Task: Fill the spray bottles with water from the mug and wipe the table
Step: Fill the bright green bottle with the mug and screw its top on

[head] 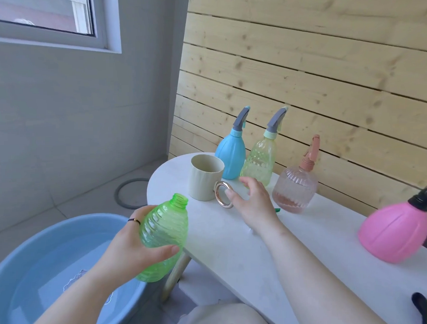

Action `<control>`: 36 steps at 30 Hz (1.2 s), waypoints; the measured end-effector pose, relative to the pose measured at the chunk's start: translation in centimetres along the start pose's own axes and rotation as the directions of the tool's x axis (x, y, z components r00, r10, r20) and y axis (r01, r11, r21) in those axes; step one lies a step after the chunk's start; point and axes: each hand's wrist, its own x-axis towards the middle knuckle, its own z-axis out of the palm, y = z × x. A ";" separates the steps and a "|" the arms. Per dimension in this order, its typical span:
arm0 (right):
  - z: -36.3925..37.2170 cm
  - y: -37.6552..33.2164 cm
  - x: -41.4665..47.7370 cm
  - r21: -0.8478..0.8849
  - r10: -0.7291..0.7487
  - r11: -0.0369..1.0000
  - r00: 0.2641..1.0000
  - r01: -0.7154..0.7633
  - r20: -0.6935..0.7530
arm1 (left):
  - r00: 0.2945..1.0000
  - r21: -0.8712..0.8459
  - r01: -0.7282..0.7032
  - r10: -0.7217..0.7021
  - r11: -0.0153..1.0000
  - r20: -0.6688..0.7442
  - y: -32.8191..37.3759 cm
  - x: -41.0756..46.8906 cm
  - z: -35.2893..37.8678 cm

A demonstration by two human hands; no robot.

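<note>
Against a wall of pale knotty wooden planks (301, 61) stands a long white bench (295, 251) with a rounded end and a smooth matte top; beyond it are grey wall tiles, a grey tiled floor (63, 196) and a window (45, 20) high up. On the bench sits a cream ribbed ceramic mug (204, 176) with a gold ring handle, upright. Behind it stand a matte blue spray bottle (231, 156) with a grey trigger head and a clear yellow-green ridged spray bottle (259, 164). To their right are a squat, fluted pink glass-like spray bottle (294, 189) and, well apart, a rounded opaque pink bottle (394, 230) with a black cap.

The left hand (128, 247), fingers wrapped round, grips a translucent green ribbed plastic bottle (163, 236) with its threaded neck uncapped, tilted, off the bench's end and above a light blue plastic basin (25, 272) holding water. The right hand (252, 204) holds nothing; its fingers are loosely spread, with a fingertip at the mug's ring handle.
</note>
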 end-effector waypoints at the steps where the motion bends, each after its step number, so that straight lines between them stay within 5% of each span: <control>1: 0.5 -0.4 0.4 0.074 0.045 0.996 0.999 -0.047 0.027 | 1.000 0.002 -0.005 0.005 1.000 -0.005 0.0 0.0 0.0; 8: 2.5 -0.6 2.1 0.352 0.263 0.893 0.960 -0.279 0.092 | 0.998 -0.019 -0.005 0.004 1.000 -0.060 -0.3 0.1 -1.5; 15: 3.3 -0.3 2.5 0.464 0.295 0.842 0.955 -0.276 0.033 | 0.996 -0.008 -0.022 0.021 1.000 -0.091 -0.5 0.6 -2.2; 19: 3.2 -1.4 2.6 0.472 0.335 0.786 0.917 -0.399 0.216 | 0.994 0.024 -0.018 0.020 1.000 -0.107 -1.0 0.7 -3.1; 31: 8.1 -7.8 1.5 0.657 0.018 0.669 0.892 -0.347 0.452 | 0.935 0.109 0.145 -0.100 0.983 -0.340 -6.1 -2.2 -13.1; 36: 14.7 -11.7 0.6 0.479 -0.082 0.863 0.891 -0.161 0.446 | 0.921 0.243 0.197 -0.094 0.950 -0.377 -9.3 -2.3 -16.7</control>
